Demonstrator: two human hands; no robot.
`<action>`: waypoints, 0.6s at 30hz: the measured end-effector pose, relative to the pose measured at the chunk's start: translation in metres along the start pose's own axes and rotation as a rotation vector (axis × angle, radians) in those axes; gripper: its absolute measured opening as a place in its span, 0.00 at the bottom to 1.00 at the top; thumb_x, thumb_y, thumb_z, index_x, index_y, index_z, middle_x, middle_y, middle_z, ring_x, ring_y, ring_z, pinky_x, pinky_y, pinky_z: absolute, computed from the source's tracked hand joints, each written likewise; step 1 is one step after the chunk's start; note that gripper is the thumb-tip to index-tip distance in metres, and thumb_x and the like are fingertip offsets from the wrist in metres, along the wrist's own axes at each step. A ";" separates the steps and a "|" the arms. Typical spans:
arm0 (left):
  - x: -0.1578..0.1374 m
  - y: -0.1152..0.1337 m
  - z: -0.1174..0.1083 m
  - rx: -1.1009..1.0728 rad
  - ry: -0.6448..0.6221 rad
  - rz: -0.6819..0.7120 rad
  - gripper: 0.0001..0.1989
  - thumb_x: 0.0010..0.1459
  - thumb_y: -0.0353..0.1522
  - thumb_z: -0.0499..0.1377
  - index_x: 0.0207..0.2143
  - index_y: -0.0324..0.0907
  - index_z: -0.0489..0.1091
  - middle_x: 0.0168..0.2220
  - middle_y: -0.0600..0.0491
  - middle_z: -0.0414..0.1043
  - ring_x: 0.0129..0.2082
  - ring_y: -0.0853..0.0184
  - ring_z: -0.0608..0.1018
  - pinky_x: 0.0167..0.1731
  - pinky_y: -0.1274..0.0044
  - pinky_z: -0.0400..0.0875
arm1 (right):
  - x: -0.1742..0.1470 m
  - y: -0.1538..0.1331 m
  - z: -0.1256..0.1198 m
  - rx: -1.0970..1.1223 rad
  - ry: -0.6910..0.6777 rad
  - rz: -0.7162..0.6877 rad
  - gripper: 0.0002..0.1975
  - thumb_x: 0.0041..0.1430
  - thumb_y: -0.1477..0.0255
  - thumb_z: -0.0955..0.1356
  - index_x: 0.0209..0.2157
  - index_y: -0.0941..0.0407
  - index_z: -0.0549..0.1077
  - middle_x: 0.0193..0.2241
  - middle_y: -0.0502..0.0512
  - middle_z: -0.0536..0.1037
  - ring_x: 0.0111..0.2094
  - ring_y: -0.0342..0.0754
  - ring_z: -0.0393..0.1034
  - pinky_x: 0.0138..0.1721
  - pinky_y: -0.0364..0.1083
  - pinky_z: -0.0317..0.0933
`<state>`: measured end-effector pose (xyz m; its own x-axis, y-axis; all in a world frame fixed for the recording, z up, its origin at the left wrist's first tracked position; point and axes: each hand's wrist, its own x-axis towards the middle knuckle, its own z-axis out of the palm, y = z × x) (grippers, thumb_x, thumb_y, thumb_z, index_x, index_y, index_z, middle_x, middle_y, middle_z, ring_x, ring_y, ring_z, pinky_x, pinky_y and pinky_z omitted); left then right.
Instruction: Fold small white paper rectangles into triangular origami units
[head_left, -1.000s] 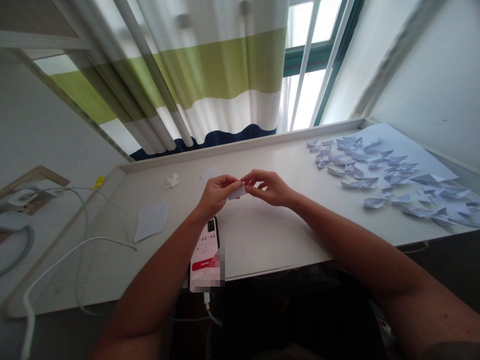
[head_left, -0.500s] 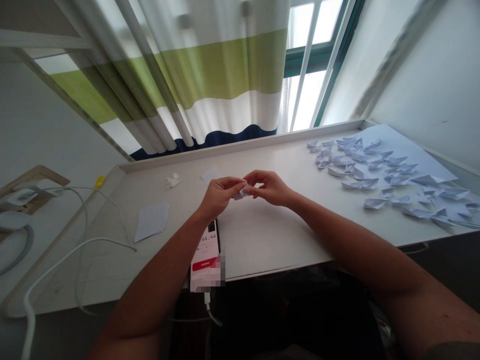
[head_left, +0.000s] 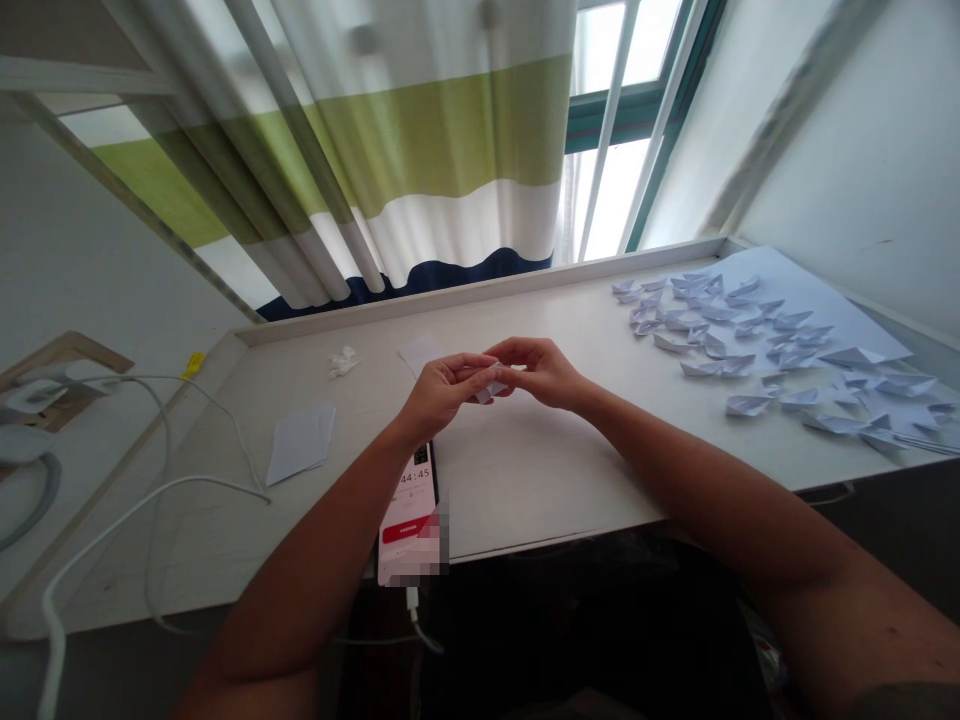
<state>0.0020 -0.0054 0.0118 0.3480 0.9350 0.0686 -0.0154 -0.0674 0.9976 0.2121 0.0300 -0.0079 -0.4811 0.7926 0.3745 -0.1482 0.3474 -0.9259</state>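
A small folded piece of white paper (head_left: 489, 388) is pinched between my two hands, over the middle of the desk. My left hand (head_left: 444, 390) grips its left side with thumb and fingers. From the right, my right hand (head_left: 541, 374) closes on the same paper, its fingertips meeting those of the left. Most of the paper is hidden by the fingers, so its exact fold cannot be made out. Several folded paper boats (head_left: 716, 367) stand in loose rows on the right part of the desk.
A phone (head_left: 409, 535) with a lit screen lies at the desk's front edge, under my left forearm, a cable plugged in. White paper sheets (head_left: 300, 445) and crumpled paper (head_left: 343, 362) lie left. Another sheet (head_left: 420, 350) is behind my hands. White cables (head_left: 202, 480) cross the left side.
My fingers have shifted slightly on the folded paper, and a bit more of its lower edge shows below them. Both hands stay in nearly the same place.
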 end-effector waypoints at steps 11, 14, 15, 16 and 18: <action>0.001 0.004 -0.003 0.074 0.039 0.072 0.22 0.52 0.42 0.79 0.39 0.40 0.76 0.37 0.47 0.87 0.40 0.57 0.89 0.41 0.69 0.81 | 0.002 0.001 -0.009 -0.342 0.048 -0.141 0.11 0.69 0.61 0.73 0.38 0.54 0.80 0.39 0.55 0.81 0.35 0.48 0.78 0.33 0.48 0.75; 0.000 0.003 -0.003 0.137 0.065 0.100 0.19 0.52 0.41 0.79 0.38 0.40 0.78 0.36 0.47 0.86 0.39 0.58 0.88 0.41 0.69 0.81 | 0.003 0.003 -0.009 -0.331 0.062 -0.125 0.10 0.68 0.62 0.73 0.38 0.54 0.79 0.39 0.54 0.81 0.36 0.48 0.78 0.32 0.48 0.76; 0.000 0.004 -0.004 0.169 0.070 0.110 0.19 0.53 0.41 0.78 0.38 0.40 0.79 0.35 0.47 0.86 0.38 0.59 0.88 0.40 0.70 0.80 | 0.003 0.004 -0.010 -0.330 0.064 -0.125 0.10 0.68 0.62 0.73 0.38 0.54 0.79 0.39 0.54 0.81 0.36 0.49 0.78 0.32 0.48 0.76; 0.000 0.004 -0.004 0.205 0.077 0.120 0.18 0.54 0.42 0.78 0.38 0.40 0.80 0.35 0.47 0.86 0.37 0.60 0.87 0.39 0.70 0.80 | 0.003 0.004 -0.010 -0.332 0.065 -0.126 0.10 0.68 0.62 0.73 0.38 0.54 0.79 0.39 0.55 0.82 0.36 0.49 0.78 0.32 0.48 0.76; 0.000 0.004 -0.006 0.281 0.105 0.149 0.16 0.57 0.43 0.75 0.39 0.41 0.82 0.35 0.47 0.85 0.34 0.62 0.85 0.36 0.71 0.78 | 0.003 0.003 -0.010 -0.337 0.069 -0.125 0.10 0.67 0.62 0.73 0.38 0.54 0.79 0.39 0.55 0.82 0.36 0.49 0.78 0.32 0.48 0.77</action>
<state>-0.0033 -0.0039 0.0157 0.2626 0.9375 0.2285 0.2055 -0.2857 0.9360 0.2186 0.0383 -0.0087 -0.4158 0.7616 0.4972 0.0960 0.5803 -0.8087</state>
